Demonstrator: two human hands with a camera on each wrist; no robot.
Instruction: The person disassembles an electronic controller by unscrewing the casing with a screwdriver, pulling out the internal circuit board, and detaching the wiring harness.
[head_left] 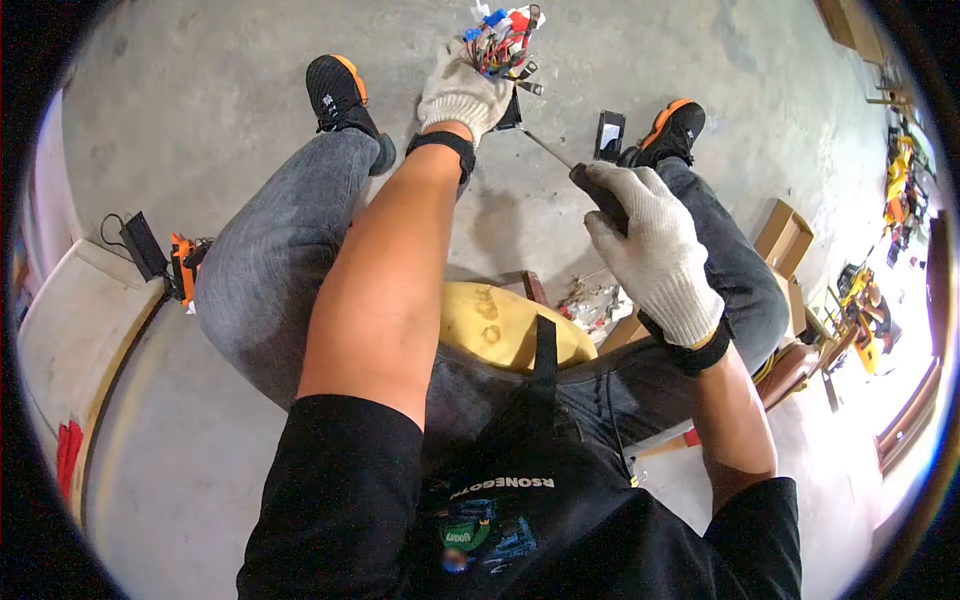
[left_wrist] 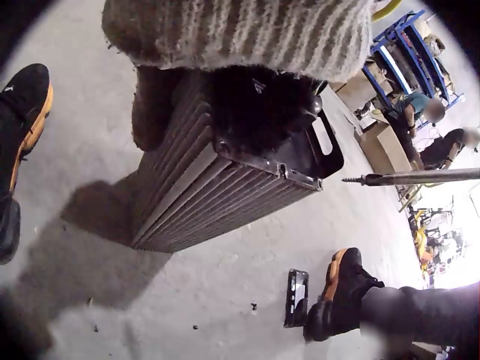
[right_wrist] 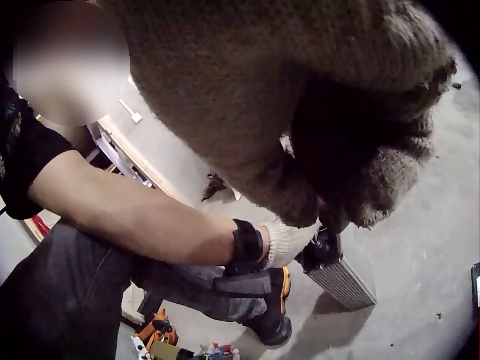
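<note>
My gloved left hand (head_left: 465, 95) grips a dark finned metal housing (left_wrist: 225, 202), held out over the floor between the feet. One glove finger lies along its side in the left wrist view. A bundle of coloured wires with connectors (head_left: 500, 45) sticks up beyond that hand. My gloved right hand (head_left: 650, 240) holds a screwdriver (head_left: 605, 200) by its black handle, its thin shaft slanting toward the housing. In the left wrist view the screwdriver's shaft (left_wrist: 420, 178) ends in a threaded-looking tip, a short gap from the housing's slotted bracket. The right glove (right_wrist: 225, 97) hides the handle in the right wrist view.
A small black rectangular frame (head_left: 609, 135) lies on the floor near the right shoe (head_left: 675, 127). Several tiny dark bits (left_wrist: 253, 306) dot the concrete. A yellow seat (head_left: 510, 325) is under the person; a cardboard box (head_left: 783, 238) stands right, an orange device (head_left: 183, 268) left.
</note>
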